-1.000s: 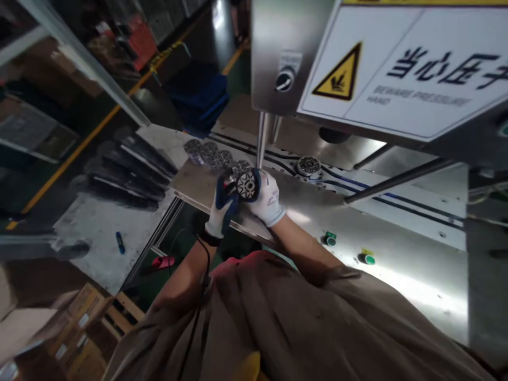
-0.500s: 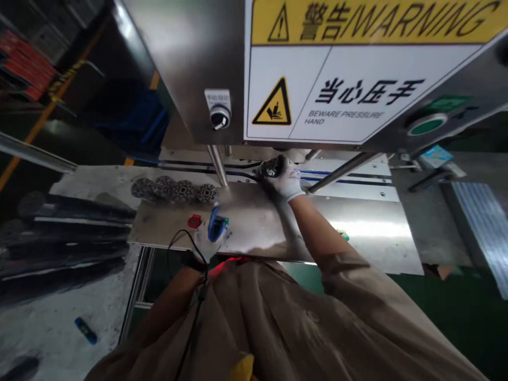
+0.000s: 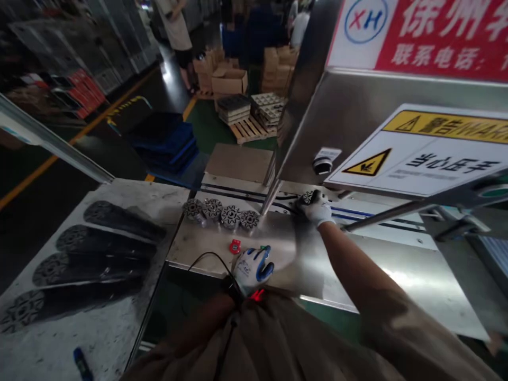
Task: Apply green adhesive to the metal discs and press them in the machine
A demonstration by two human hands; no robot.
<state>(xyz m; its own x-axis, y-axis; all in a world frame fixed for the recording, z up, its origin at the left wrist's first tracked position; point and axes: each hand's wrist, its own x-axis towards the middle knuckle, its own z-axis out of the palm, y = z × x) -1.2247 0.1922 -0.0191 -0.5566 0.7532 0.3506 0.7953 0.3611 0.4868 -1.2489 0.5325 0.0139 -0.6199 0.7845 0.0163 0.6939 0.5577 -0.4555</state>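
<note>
Right hand [image 3: 317,209] gripping toothed disc [image 3: 308,198] — left hand [image 3: 253,267] on steel table [image 3: 357,264]

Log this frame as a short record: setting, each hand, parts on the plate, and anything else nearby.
Setting: steel press table under a warning sign
Right hand: gloved, reaching under the press head, grip closed on a round toothed part
Left hand: gloved, resting on the near edge of the plate by a green button; whether it presses it cannot be told
Parts: four toothed discs in a row on the plate
Controls: red button beside the left hand
Nearby: dark stacks of parts on the side table, cartons behind
</note>
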